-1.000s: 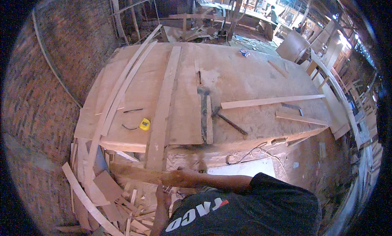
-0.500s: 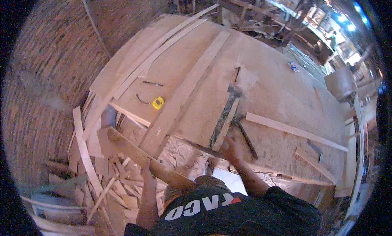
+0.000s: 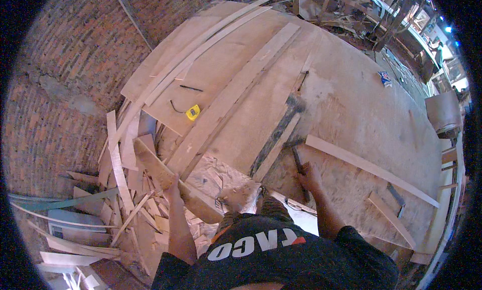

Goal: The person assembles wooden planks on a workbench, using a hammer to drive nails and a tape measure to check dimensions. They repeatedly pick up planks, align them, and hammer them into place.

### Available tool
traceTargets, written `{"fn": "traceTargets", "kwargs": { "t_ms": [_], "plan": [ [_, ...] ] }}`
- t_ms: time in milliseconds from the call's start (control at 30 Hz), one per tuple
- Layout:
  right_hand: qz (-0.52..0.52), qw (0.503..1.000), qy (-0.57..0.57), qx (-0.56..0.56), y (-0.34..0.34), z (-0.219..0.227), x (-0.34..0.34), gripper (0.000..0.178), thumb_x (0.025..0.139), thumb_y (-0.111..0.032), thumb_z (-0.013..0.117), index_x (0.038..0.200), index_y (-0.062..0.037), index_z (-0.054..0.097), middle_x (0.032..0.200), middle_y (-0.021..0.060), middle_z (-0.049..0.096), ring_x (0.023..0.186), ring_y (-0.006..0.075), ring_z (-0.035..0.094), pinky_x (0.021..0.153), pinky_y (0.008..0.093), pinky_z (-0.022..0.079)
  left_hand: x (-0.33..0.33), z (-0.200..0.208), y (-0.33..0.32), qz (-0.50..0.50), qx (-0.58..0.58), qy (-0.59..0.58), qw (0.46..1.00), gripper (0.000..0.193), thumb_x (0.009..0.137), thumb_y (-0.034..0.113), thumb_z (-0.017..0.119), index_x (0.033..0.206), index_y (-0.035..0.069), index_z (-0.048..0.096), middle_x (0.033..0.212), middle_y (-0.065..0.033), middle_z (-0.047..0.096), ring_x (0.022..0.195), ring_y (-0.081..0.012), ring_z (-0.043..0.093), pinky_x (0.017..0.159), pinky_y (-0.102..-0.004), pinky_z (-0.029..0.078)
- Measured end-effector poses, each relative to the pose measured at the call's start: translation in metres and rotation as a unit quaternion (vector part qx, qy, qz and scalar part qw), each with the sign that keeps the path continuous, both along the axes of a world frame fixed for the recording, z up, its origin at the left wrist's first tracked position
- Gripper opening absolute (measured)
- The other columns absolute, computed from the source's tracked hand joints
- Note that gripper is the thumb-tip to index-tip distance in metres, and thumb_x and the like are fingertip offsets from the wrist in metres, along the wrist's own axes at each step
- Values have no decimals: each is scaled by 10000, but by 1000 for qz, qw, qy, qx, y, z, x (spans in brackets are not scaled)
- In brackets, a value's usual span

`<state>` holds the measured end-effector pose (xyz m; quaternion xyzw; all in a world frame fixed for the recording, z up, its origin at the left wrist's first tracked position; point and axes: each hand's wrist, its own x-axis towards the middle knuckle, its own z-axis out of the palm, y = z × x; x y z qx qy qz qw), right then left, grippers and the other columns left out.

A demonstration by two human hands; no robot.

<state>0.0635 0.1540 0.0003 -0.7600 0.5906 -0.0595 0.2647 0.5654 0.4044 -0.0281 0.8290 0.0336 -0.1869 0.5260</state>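
My left hand [image 3: 172, 187] is closed around the edge of a wooden board [image 3: 154, 164], which slants down toward my lap at the near edge of the big plywood sheet [image 3: 346, 104]. My right hand [image 3: 310, 178] has its fingers wrapped round the dark handle of a hammer [image 3: 297, 157] lying on the plywood. The hammer's head [image 3: 296, 141] points away from me, near the end of a long pale strip. Left of it lie a short wood strip [image 3: 277, 147] and a long dark piece [image 3: 273, 139].
A yellow tape measure [image 3: 193, 112] and a dark pencil-like stick [image 3: 191, 89] lie on the sheet. Long planks [image 3: 241, 89] run across it. At right are a pale strip [image 3: 371, 167], a small square [image 3: 398, 195] and a short slat [image 3: 391, 220]. Offcuts [image 3: 145, 214] heap at left by a brick wall [image 3: 60, 114].
My right hand has moved from the end of the short wood strip rightward onto the hammer handle. My left hand still holds the board. The view has shifted a little.
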Motion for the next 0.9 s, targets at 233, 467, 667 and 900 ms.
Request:
{"fn": "traceTargets", "kwargs": {
  "t_ms": [233,467,667,900],
  "plan": [
    [-240,868,-325,289,3,-9,-1,451,895,-305,730,1202,-68,501,680,58,550,517,178,521,444,361,428,-13,18,19,-27,89,-53,994,788,739,331,907,1336,-57,571,1264,-137,667,1093,-276,653,965,-394,522],
    [-238,860,-357,277,22,-10,29,446,982,-312,638,1331,-117,440,682,28,532,502,133,496,421,307,410,13,-16,135,-70,186,-72,977,726,734,298,916,1263,-90,605,1218,-158,686,1058,-279,673,931,-395,544],
    [-65,974,-214,-43,-19,9,97,403,1008,-236,589,1377,-112,481,826,120,641,638,262,624,590,429,512,-20,5,222,15,89,-65,994,575,796,254,876,1197,-89,649,1182,-139,702,1010,-244,675,908,-372,541],
    [8,981,-147,-129,-66,10,188,545,1019,-199,536,1540,-247,386,978,248,705,860,459,680,727,553,520,-27,1,314,-18,29,33,999,477,840,237,836,1185,-50,675,1121,-114,722,1000,-228,676,900,-364,538]
  ]
}}
